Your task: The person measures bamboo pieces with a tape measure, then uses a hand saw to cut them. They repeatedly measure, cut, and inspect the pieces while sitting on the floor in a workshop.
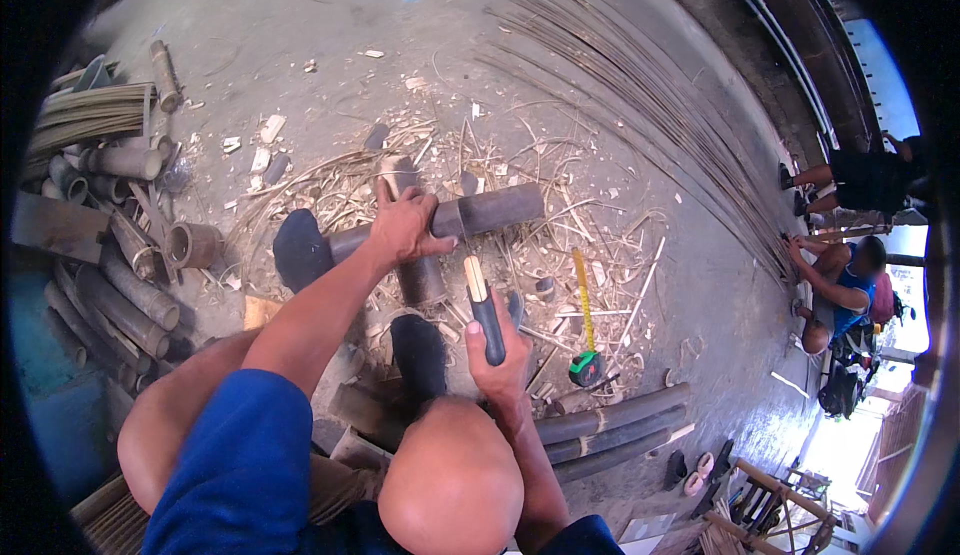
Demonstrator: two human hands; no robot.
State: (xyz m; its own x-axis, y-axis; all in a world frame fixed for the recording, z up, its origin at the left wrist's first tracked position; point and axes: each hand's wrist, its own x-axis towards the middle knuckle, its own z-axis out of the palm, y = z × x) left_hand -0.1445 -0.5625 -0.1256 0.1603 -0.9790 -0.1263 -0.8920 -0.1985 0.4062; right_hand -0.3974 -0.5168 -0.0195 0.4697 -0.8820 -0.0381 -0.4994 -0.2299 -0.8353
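A dark bamboo pole (500, 209) lies crosswise over another thick piece of bamboo (421, 281) on the ground. My left hand (402, 223) grips the pole from above near its middle, the thumb pointing right. In my right hand (500, 350) is a hand saw (485, 315) with a black grip and a pale wooden neck. Its thin blade, seen almost edge-on, meets the pole just right of my left hand; how deep it sits I cannot tell. My dark-covered feet (303, 251) are beside the bamboo, one touching the pole's left end.
Wood chips and shavings (590, 225) litter the floor. A green tape measure (586, 367) lies partly pulled out at the right. Bamboo lengths (610, 415) rest nearby, with a pile of cut bamboo (130, 300) at the left. Long thin strips (640, 95) stretch away; other people (845, 280) are far right.
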